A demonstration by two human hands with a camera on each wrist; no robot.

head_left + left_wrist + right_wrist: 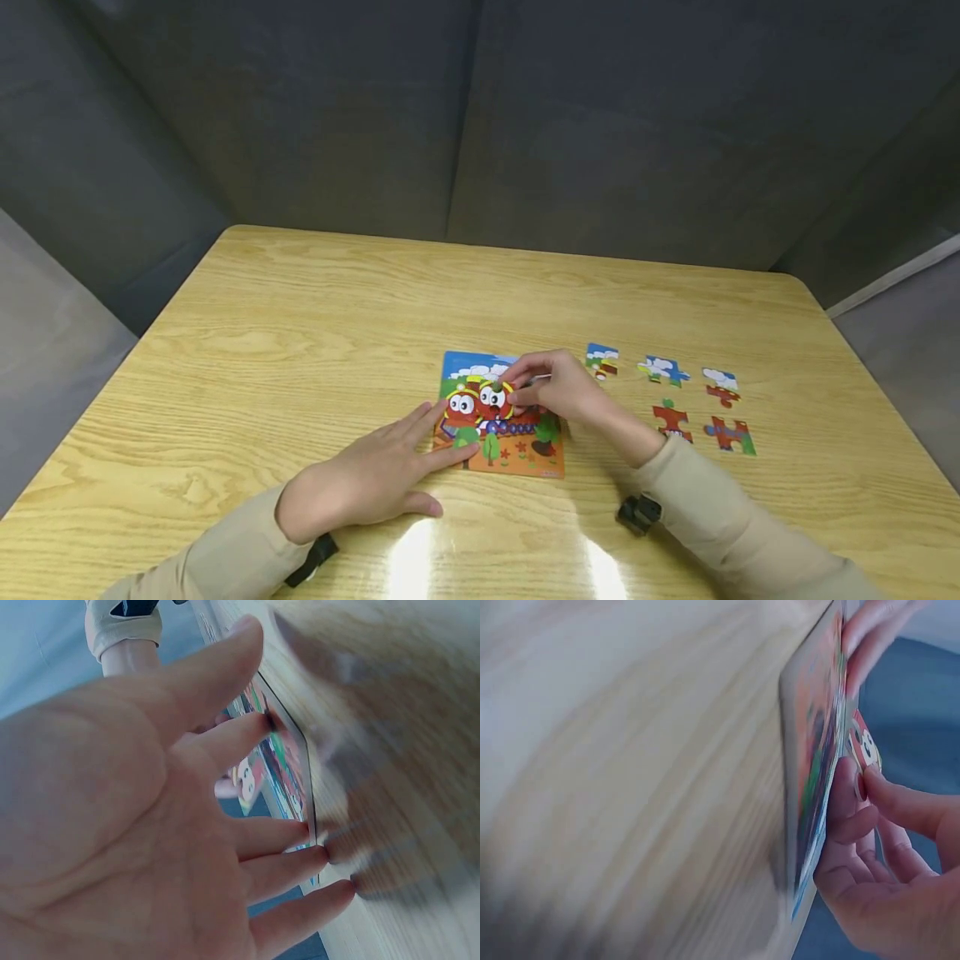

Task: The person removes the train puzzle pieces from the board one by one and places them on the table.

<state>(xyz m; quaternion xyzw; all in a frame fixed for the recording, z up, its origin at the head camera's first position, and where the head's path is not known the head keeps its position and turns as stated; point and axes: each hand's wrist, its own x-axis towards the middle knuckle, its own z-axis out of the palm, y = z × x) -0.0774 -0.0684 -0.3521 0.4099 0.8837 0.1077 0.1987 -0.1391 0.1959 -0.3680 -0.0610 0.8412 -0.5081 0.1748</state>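
Note:
A square picture puzzle board [517, 463] lies flat on the table, showing red cartoon faces, sky and orange ground. Over its middle, my right hand [572, 392] pinches a puzzle piece [492, 402] with a red face and big white eyes. The right wrist view shows that piece [865, 747] tilted up from the board between thumb and fingers. With fingers spread and fairly straight, my left hand [367, 477] touches the board's left side. In the left wrist view, the index fingertip lies over the board and other fingertips are at its edge.
To the right of the board, several loose puzzle pieces lie apart on the table: one with a sky corner [602, 358], a cloud piece [663, 369], a cloud-and-red piece [722, 385], and red ones [731, 434]. A dark curtain [465, 125] hangs behind the wooden table [300, 333].

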